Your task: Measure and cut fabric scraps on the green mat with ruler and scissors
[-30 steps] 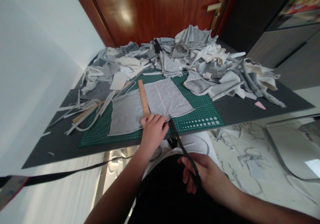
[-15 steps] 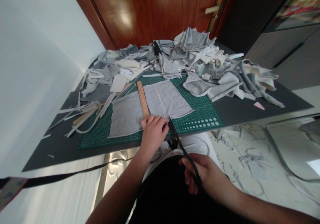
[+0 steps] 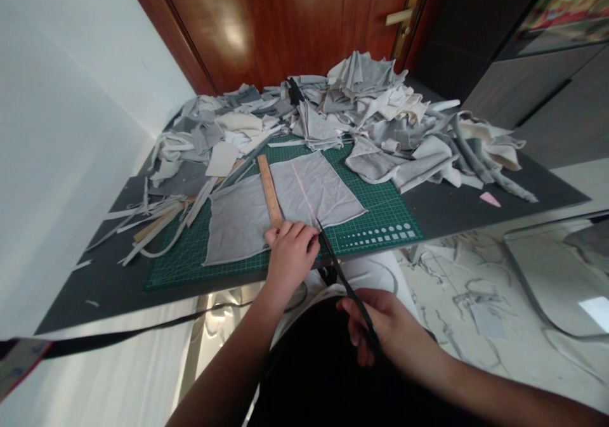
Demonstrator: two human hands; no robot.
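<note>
A light grey cloth (image 3: 328,189) lies spread on the green cutting mat (image 3: 387,208), with a pale pink line running across it. Over the near end of the wooden ruler (image 3: 269,189), my left hand (image 3: 292,249) is closed, pinching the cloth's near edge between thumb and fingers. My right hand (image 3: 387,325) grips dark long-bladed scissors (image 3: 340,271) by the handles, below the table edge. The scissor tips meet the cloth's near edge at the lower end of the pink line, just right of my left hand. How far the blades are apart, I cannot tell.
Heaps of grey and cream fabric scraps (image 3: 371,110) cover the back of the dark table (image 3: 537,195). Narrow strips (image 3: 162,217) lie at the left, and a small pink piece (image 3: 490,199) at the right. Cuttings (image 3: 485,306) litter the floor. A wooden door (image 3: 285,27) stands behind.
The whole view has shifted slightly. Both hands, the scissors, the ruler and the cloth hold nearly the same positions relative to each other.
</note>
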